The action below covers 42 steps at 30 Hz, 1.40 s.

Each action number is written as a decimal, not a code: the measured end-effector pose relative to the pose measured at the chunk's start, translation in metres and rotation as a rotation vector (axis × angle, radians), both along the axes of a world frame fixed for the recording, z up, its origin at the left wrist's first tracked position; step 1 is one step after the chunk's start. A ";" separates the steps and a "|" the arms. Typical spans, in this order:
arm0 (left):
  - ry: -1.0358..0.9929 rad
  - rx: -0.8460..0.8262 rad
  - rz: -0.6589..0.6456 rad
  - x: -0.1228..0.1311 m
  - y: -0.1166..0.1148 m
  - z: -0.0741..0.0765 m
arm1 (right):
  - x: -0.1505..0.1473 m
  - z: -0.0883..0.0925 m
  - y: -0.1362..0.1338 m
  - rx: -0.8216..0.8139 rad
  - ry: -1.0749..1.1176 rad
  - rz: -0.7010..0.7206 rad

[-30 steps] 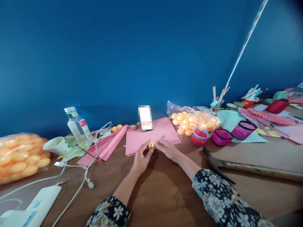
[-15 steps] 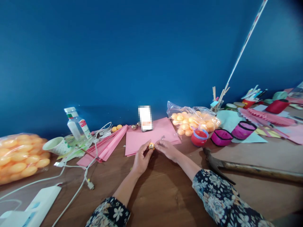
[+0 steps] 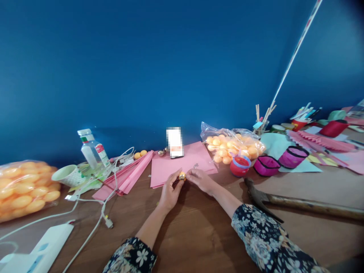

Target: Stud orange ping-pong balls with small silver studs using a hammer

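Note:
Low over the table's middle, my left hand [image 3: 171,191] pinches a small round gold bell [image 3: 182,176] between thumb and fingers. An orange-yellow patch shows at the bell's upper edge. My right hand [image 3: 201,180] is closed close against the bell's right side, its fingertips pinched; what they grip, if anything, is too small to make out. Just beyond the right fingers, a tiny silvery piece [image 3: 196,165] lies on pink paper sheets [image 3: 162,172]. More shiny gold bells [image 3: 161,152] sit at the back of the sheets, beside an upright phone with a blurred bright screen [image 3: 174,141].
Bags of orange balls stand left [image 3: 25,189] and back right [image 3: 227,146]. A hammer [image 3: 307,203] lies at right, near a red cup [image 3: 240,167] and purple fabric rings [image 3: 266,165]. Left are a white cable [image 3: 104,208], power strip [image 3: 48,246], paper cup [image 3: 66,175] and bottle [image 3: 92,149].
The gold bell has turned slightly between my fingers. Both hands otherwise keep almost the same place, and nothing else on the table has moved.

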<state>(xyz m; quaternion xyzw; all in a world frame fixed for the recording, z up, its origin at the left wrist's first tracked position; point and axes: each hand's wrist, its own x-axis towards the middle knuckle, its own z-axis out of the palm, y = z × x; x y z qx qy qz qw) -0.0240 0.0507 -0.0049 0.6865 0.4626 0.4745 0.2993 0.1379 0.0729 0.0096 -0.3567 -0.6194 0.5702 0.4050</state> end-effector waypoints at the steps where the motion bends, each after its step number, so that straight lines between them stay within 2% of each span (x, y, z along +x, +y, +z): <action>1: 0.001 0.004 0.000 0.000 0.000 0.000 | 0.000 0.000 0.000 0.000 -0.001 0.001; 42: -0.010 -0.004 -0.015 0.000 -0.001 -0.002 | 0.000 0.000 0.002 -0.051 0.025 0.030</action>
